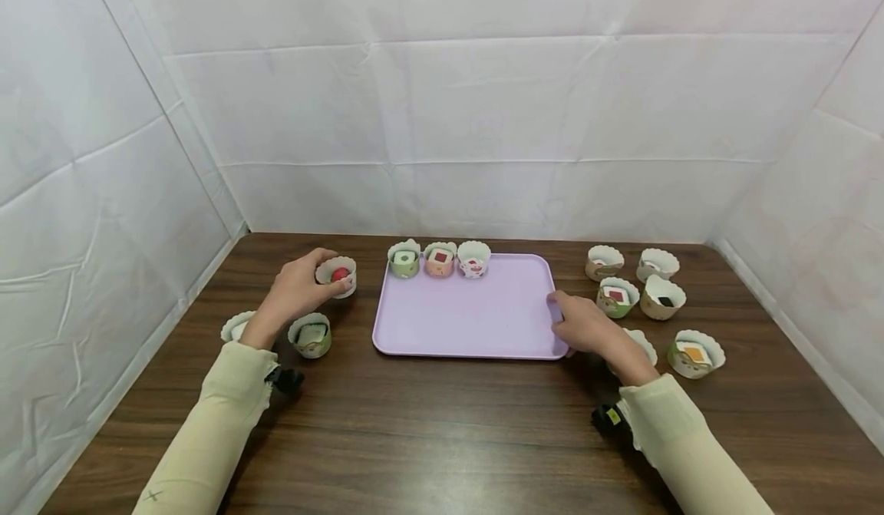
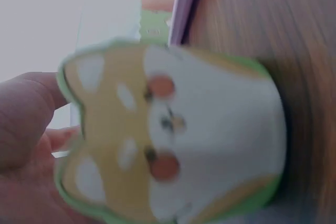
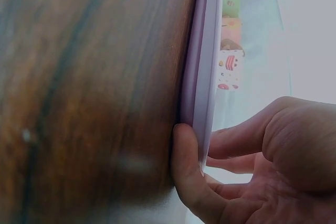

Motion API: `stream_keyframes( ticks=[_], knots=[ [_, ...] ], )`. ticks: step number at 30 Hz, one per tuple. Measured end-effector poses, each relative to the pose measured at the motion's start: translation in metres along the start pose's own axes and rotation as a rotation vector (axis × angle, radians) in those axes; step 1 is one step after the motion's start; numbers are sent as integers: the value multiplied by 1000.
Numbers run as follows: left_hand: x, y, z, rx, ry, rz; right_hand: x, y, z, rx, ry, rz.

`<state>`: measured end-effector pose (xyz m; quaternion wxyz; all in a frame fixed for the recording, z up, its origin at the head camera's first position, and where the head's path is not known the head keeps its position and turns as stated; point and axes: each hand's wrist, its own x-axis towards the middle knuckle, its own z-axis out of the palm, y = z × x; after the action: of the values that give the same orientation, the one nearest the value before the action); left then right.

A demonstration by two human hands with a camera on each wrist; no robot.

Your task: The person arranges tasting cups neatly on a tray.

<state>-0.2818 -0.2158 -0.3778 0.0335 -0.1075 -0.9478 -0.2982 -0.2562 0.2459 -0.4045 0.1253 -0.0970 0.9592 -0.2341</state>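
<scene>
My left hand (image 1: pixel 293 288) grips a small white paper baking cup (image 1: pixel 347 292) with a red ball-like piece (image 1: pixel 339 274) inside. The thumb lies over its front and the fingers are behind it. Just below that wrist stands a green cup with an animal face (image 1: pixel 311 338), large in the left wrist view (image 2: pixel 210 114). On the right, my right hand (image 1: pixel 587 323) pinches the right edge of a lilac tray (image 1: pixel 463 323), one digit low on its side and others over the rim. Three cups, green (image 1: pixel 404 264), pink (image 1: pixel 440 264) and white patterned (image 1: pixel 474 265), line the tray's back left.
Several cups with small square pieces stand right of the tray, among them a green one (image 1: pixel 617 300) and one with an orange-topped piece (image 1: pixel 694 358). Another cup (image 1: pixel 235 325) is partly hidden by my left wrist. White sheeting (image 1: pixel 483 131) encloses the wooden table (image 1: pixel 442 438).
</scene>
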Motion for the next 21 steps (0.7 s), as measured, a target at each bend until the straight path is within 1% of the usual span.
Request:
stream_keyframes(
  ticks=[9,12,18,21],
  knots=[
    [5,27,13,-13,16,39,-2,4,-2,4,9,8],
    [6,33,18,-18,17,31,-2,3,-2,14,6,-2],
    [11,47,33,-47,4,53,-3,1,-1,9,7,10],
    [15,55,40,-62,7,59,-3,1,0,8,4,2]
  ],
)
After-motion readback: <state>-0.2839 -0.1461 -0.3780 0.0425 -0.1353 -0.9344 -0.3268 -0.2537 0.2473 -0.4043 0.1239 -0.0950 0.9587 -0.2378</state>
